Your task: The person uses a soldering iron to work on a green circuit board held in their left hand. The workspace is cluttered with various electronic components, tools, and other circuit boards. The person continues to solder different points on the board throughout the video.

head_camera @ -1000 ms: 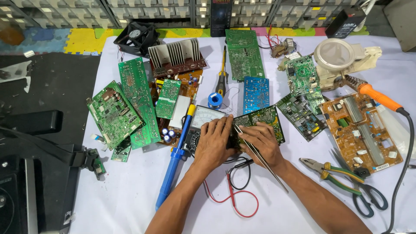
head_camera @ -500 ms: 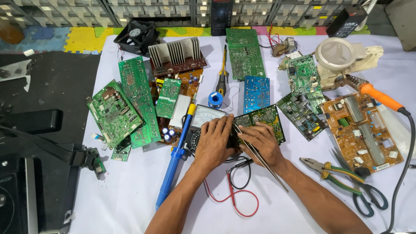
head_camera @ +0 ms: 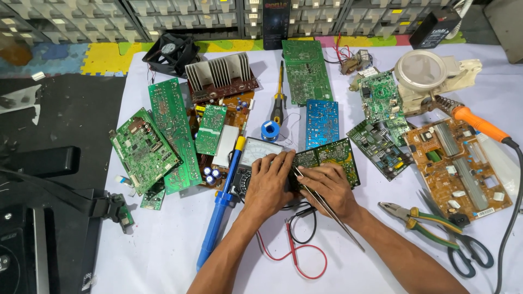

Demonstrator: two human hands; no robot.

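Observation:
My left hand (head_camera: 271,184) lies flat on an analog multimeter (head_camera: 251,158), fingers resting at the edge of a small dark green circuit board (head_camera: 333,157). My right hand (head_camera: 327,187) sits on that board's near edge and pinches metal tweezers (head_camera: 332,213), whose tips point at the board between both hands. Red and black test leads (head_camera: 297,250) curl on the white cloth just below my wrists.
Many circuit boards cover the table: green ones (head_camera: 169,130) at left, a blue one (head_camera: 321,121), an orange-brown one (head_camera: 456,163) at right. A blue desoldering pump (head_camera: 218,212), solder spool (head_camera: 269,130), screwdriver (head_camera: 279,98), soldering iron (head_camera: 479,124), pliers (head_camera: 419,218), scissors (head_camera: 468,247), heatsink (head_camera: 220,76) and fan (head_camera: 171,54) lie around.
Both hands stay on the multimeter and board; the fingers and tweezers have shifted only slightly.

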